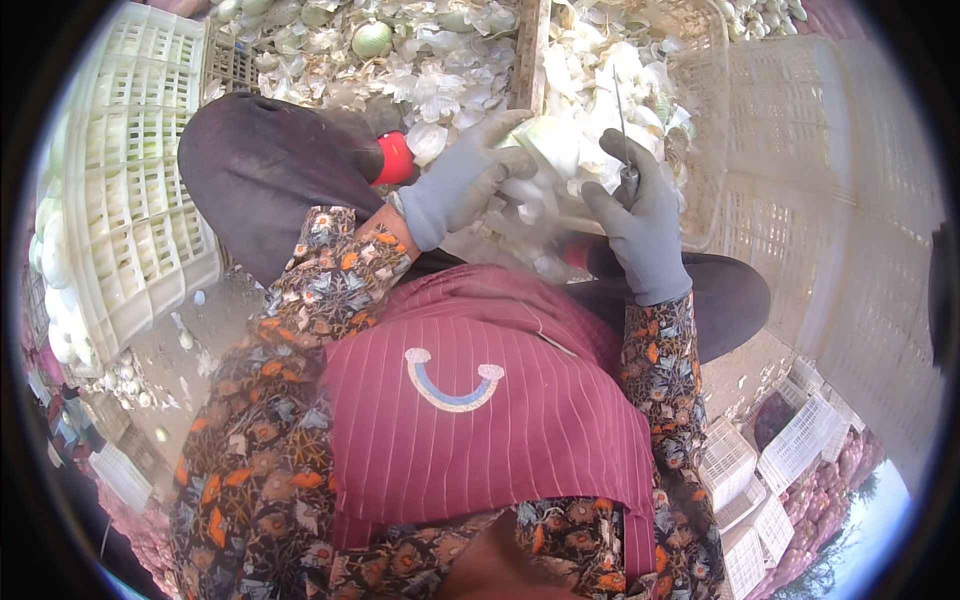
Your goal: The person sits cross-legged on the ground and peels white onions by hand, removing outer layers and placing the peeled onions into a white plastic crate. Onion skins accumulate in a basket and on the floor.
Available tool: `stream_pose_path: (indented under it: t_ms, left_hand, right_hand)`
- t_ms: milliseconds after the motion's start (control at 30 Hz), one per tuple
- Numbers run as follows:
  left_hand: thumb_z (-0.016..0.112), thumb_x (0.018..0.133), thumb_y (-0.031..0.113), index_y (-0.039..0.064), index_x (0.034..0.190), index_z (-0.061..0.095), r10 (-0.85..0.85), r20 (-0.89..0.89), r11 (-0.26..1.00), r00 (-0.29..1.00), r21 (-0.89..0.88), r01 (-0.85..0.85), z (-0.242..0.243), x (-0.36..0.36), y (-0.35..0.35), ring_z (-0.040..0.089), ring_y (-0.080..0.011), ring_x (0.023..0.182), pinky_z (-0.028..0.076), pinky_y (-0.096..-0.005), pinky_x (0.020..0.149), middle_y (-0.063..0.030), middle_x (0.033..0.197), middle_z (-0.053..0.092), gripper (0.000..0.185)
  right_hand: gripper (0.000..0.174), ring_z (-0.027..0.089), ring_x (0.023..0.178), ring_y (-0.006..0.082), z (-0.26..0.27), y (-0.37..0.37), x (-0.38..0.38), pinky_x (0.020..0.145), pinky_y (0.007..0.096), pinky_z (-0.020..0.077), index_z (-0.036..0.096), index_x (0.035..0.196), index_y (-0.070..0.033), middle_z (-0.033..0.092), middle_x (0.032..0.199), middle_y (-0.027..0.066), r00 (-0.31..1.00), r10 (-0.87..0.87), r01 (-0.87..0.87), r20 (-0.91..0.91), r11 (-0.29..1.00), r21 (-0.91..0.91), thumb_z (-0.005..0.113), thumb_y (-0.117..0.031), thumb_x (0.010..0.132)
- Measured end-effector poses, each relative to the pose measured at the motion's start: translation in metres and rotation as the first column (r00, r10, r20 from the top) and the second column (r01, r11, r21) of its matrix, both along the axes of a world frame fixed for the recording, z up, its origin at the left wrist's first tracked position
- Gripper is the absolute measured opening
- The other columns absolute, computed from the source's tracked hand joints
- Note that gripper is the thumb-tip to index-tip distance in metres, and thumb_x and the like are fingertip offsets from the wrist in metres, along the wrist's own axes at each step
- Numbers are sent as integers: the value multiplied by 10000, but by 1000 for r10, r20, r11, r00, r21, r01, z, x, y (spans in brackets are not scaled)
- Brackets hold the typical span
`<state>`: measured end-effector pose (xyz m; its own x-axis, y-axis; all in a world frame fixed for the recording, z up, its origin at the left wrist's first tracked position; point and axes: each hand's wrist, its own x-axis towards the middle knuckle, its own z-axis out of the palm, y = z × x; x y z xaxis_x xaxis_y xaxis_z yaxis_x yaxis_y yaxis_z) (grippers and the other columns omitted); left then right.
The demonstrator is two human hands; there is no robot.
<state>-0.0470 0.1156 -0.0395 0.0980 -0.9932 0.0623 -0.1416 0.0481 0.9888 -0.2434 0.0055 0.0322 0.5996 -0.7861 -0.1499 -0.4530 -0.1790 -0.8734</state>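
My left hand (469,176), in a grey knit glove, grips a pale green-white onion (553,144) between thumb and fingers. Parts of the onion are blurred, and its left side is hidden by the glove. My right hand (641,214), gloved alike, is closed around the dark handle of a knife (628,176). Its thin blade points away from me, to the right of the onion and apart from it. Just beyond both hands lies a heap of white onion skins (600,67) in a shallow plastic crate (716,127).
A tall white plastic crate (139,187) with onions behind its lattice stands at left. More skins (450,82) and a whole onion (373,40) lie ahead, beside a wooden board (531,56). White crates (802,442) and filled mesh sacks (817,517) are at lower right.
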Motion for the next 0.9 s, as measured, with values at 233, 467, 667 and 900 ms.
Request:
stream_pose_path:
  t_ms: [233, 467, 667, 900]
  left_hand:
    - [493, 938, 669, -4, 1347, 491, 110, -531, 963, 840, 265, 42, 6, 2, 3, 634, -233, 1051, 596, -375, 842, -143, 1180, 581, 787]
    - [565, 956, 584, 1, 1496, 334, 195, -642, 941, 741, 335, 43, 12, 0, 4, 623, -174, 1040, 609, -372, 813, -73, 1146, 597, 827]
    - [558, 977, 210, 28, 1429, 438, 166, -559, 914, 812, 397, 86, 19, 0, 3, 621, -177, 1050, 588, -337, 869, -109, 1261, 571, 502]
    - [593, 911, 116, -4, 1476, 390, 92, -209, 954, 974, 297, -27, 29, -12, 4, 565, -172, 1137, 502, -290, 974, -123, 1374, 516, 612]
  right_hand:
    - [367, 652, 838, 374, 1, 39, -39, 746, 407, 510, 595, 1223, -19, 654, 915, 202, 932, 321, -310, -171, 947, 90, 592, -43, 856]
    - [344, 641, 873, 407, 1, 42, -38, 749, 434, 503, 587, 1204, -19, 643, 937, 229, 912, 294, -285, -287, 956, 72, 575, -48, 862]
    - [342, 633, 889, 427, 7, 40, -38, 753, 454, 497, 579, 1208, -12, 643, 935, 244, 887, 310, -291, -342, 951, 107, 569, -59, 869]
    - [314, 621, 659, 261, -2, 31, -39, 615, 358, 491, 574, 1211, -15, 634, 784, 155, 898, 346, -262, -272, 917, 302, 535, -82, 906]
